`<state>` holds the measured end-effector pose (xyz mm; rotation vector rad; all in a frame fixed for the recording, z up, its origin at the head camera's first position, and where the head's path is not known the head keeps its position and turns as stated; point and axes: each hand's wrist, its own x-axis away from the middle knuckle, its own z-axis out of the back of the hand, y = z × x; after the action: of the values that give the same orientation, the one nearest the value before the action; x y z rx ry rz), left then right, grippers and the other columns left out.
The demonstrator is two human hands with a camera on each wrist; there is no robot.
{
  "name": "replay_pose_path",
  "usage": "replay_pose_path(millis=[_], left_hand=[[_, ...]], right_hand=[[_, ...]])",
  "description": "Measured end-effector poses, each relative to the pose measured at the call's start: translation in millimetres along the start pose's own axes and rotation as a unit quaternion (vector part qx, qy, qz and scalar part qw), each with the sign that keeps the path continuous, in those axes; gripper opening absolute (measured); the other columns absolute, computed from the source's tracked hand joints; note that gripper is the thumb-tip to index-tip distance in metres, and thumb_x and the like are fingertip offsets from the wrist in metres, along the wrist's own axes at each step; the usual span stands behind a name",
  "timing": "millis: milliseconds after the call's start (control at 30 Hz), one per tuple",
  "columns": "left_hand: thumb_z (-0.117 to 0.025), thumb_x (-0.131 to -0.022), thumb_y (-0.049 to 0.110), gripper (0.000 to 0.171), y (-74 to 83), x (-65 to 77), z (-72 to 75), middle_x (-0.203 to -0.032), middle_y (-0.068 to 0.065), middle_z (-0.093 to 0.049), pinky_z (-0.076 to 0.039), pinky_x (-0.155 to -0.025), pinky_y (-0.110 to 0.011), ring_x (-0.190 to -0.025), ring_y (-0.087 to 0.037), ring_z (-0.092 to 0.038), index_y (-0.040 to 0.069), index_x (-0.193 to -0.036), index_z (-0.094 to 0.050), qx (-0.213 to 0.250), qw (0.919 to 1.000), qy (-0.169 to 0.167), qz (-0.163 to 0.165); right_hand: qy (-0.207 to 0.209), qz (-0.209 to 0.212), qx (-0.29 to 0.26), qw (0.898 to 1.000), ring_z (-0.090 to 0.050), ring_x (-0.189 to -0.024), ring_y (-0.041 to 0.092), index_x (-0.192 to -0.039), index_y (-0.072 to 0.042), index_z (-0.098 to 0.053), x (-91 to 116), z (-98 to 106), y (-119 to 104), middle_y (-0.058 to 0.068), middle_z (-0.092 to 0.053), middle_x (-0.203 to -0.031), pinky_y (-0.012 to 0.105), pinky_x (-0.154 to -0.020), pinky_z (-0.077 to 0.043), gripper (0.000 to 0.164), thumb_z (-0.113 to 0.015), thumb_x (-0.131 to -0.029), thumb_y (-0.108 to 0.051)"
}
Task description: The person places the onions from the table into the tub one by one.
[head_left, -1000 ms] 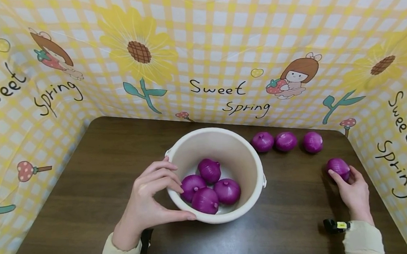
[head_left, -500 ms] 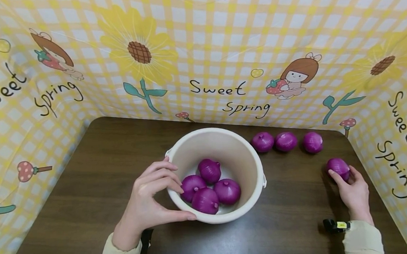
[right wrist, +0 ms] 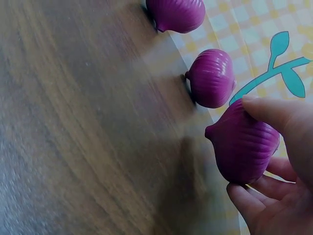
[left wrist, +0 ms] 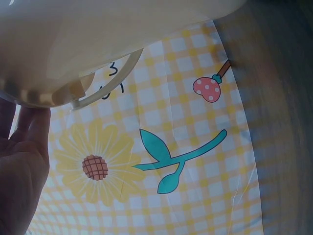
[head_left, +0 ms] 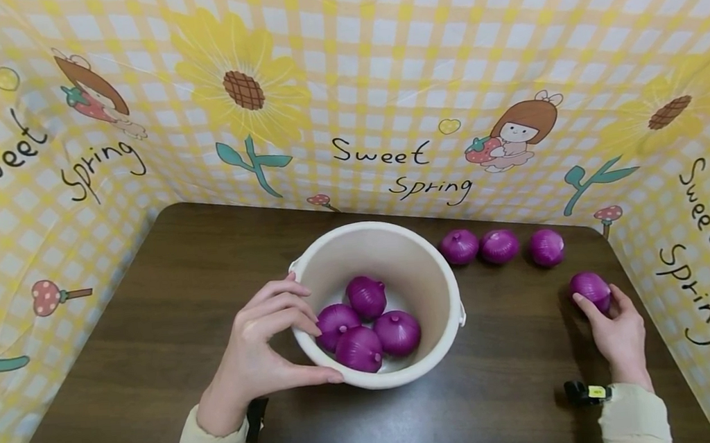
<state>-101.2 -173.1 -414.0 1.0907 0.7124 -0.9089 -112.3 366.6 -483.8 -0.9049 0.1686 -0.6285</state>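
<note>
My left hand (head_left: 255,347) grips the left side of a cream-coloured bucket (head_left: 412,272), thumb on the near rim and fingers along the left rim. Inside lie several purple onions (head_left: 366,297), grouped on the bottom. In the left wrist view, the bucket's wall (left wrist: 102,34) and part of its curved handle (left wrist: 120,78) show beside the fingers. Over at the right, my right hand (head_left: 622,339) holds another purple onion (head_left: 591,291) between thumb and fingers. The right wrist view shows that onion (right wrist: 244,142) from the side, its pointed tip facing left.
Three more onions stand in a row at the back right: one near the bucket (head_left: 459,247), one in the middle (head_left: 499,247) and one farther right (head_left: 547,247). The brown wooden table (head_left: 150,321) is enclosed by a yellow checked cloth (head_left: 343,76) at the back and sides.
</note>
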Motion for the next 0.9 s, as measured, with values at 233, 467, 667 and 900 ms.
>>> replay_pose_path(millis=[233, 467, 667, 900], left_hand=[[-0.096, -0.061, 0.054, 0.051, 0.4, -0.7, 0.2, -0.08, 0.0, -0.067, -0.041, -0.114, -0.053, -0.098, -0.029, -0.06, 0.014, -0.077, -0.068, -0.002, 1.0, -0.001, 0.0], [-0.097, -0.06, 0.053, 0.051, 0.4, 0.5, 0.8, -0.081, 0.0, -0.067, -0.041, -0.113, -0.053, -0.098, -0.029, -0.06, 0.014, -0.077, -0.069, -0.003, 1.0, -0.003, 0.001], [-0.097, -0.06, 0.054, 0.051, -0.6, 0.7, 1.0, -0.082, 0.001, -0.068, -0.04, -0.114, -0.053, -0.099, -0.029, -0.06, 0.014, -0.078, -0.069, -0.004, 1.0, -0.005, 0.005], [-0.096, -0.061, 0.054, 0.051, -2.3, 0.9, 1.1, -0.082, 0.0, -0.068, -0.041, -0.113, -0.053, -0.1, -0.03, -0.06, 0.014, -0.079, -0.069, -0.005, 1.0, -0.006, 0.002]], right_hand=[[-0.006, 0.008, -0.001, 1.0, -0.035, -0.143, 0.036, -0.163, -0.01, -0.02, 3, -1, -7, 0.026, -0.035, -0.155, 0.051, -0.119, -0.03, 0.091, -0.066, -0.096, -0.05], [-0.011, 0.022, -0.001, 1.0, -0.038, -0.141, 0.038, -0.163, -0.011, -0.02, 7, -2, -13, 0.025, -0.035, -0.155, 0.05, -0.119, -0.032, 0.089, -0.066, -0.096, -0.049], [-0.006, 0.045, 0.0, 0.999, -0.043, -0.138, 0.038, -0.163, -0.012, -0.023, 14, -3, -24, 0.024, -0.038, -0.155, 0.038, -0.117, -0.037, 0.087, -0.068, -0.097, -0.046], [-0.002, 0.076, -0.011, 0.997, -0.045, -0.137, 0.037, -0.162, -0.013, -0.025, 21, -4, -38, 0.021, -0.038, -0.155, 0.016, -0.105, -0.042, 0.084, -0.07, -0.096, -0.04]])
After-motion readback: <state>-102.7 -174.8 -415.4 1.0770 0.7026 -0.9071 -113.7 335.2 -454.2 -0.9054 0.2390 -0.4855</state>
